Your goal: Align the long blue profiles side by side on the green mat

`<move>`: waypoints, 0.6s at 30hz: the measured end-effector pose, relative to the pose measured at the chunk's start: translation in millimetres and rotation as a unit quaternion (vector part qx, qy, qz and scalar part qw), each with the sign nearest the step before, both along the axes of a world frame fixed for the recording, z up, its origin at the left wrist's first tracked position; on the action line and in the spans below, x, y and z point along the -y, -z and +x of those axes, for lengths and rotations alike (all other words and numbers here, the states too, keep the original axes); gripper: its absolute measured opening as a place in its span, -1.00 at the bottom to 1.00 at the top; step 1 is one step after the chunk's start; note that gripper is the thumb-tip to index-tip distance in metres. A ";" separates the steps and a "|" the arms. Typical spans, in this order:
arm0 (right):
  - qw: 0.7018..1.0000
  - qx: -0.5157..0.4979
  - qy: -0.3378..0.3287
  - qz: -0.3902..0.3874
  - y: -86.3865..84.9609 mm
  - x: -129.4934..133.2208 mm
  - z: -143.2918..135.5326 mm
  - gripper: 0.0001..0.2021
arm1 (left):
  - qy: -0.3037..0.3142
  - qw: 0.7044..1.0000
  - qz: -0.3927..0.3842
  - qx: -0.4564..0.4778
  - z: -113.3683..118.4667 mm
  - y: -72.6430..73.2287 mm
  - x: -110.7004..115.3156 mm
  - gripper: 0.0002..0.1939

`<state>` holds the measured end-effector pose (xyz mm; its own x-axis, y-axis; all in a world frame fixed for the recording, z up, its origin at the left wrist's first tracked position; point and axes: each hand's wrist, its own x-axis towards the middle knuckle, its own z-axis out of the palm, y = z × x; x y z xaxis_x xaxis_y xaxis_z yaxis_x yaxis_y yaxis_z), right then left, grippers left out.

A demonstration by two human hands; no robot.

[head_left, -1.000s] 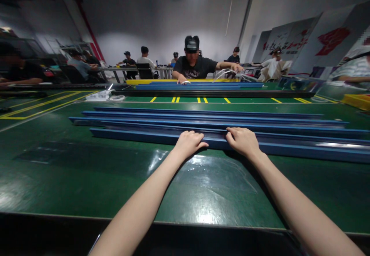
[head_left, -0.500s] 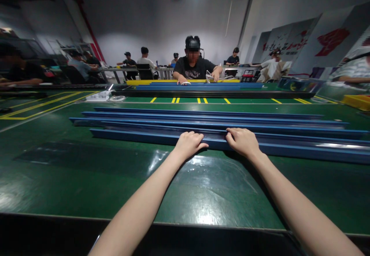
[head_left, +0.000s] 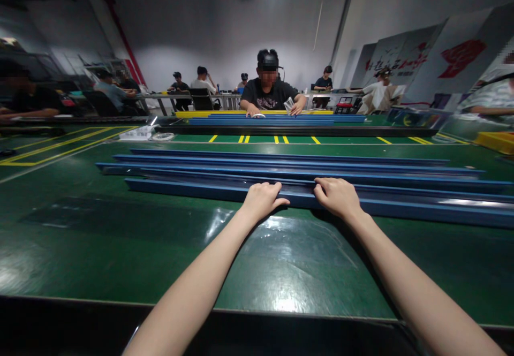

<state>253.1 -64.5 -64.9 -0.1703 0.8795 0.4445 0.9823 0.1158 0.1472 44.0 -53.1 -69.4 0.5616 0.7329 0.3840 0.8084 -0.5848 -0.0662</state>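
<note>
Across the green tabletop lies a long blue channel profile (head_left: 193,190), the nearest of several. My left hand (head_left: 262,201) is closed over its near wall, fingers curled over the top and thumb pointing right along the front. A short way to the right, my right hand (head_left: 338,197) grips the same profile, with its fingertips over the upper edge and its thumb tucked in. Both hands hide parts of the profile. More blue channel profiles (head_left: 241,163) lie just behind it, roughly parallel. A thin clear plastic sheet (head_left: 291,243) lies flat between my forearms.
A co-worker (head_left: 268,93) sits opposite, hands at blue and yellow strips (head_left: 209,114). A long black bar (head_left: 281,131) crosses the table's far half. White small parts (head_left: 136,133) lie back left; a yellow bin (head_left: 496,142) stands at the right edge.
My hands and the blue profiles stay in place; only my left fingers shift slightly. Across the table, the co-worker's hand on the right has moved a little with the pale, clear item in it.
</note>
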 end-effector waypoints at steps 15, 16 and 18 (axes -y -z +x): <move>1.000 0.003 -0.006 0.004 0.4 -0.4 0.8 -0.62 | 0.027 0.997 0.052 0.042 -2.6 4.2 -3.2 -0.60; 1.000 0.003 -0.007 0.006 0.4 -0.3 0.9 -0.62 | 0.025 0.998 0.050 0.041 -2.7 3.8 -3.1 -0.59; 1.000 0.004 -0.008 0.009 0.5 -0.1 1.0 -0.62 | 0.023 0.998 0.047 0.039 -2.9 3.2 -2.8 -0.59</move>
<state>254.1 -64.4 -65.4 -0.1877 0.8681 0.4595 0.9792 0.1289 0.1565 41.2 -50.3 -72.5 0.5599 0.6649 0.4944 0.7853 -0.6161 -0.0607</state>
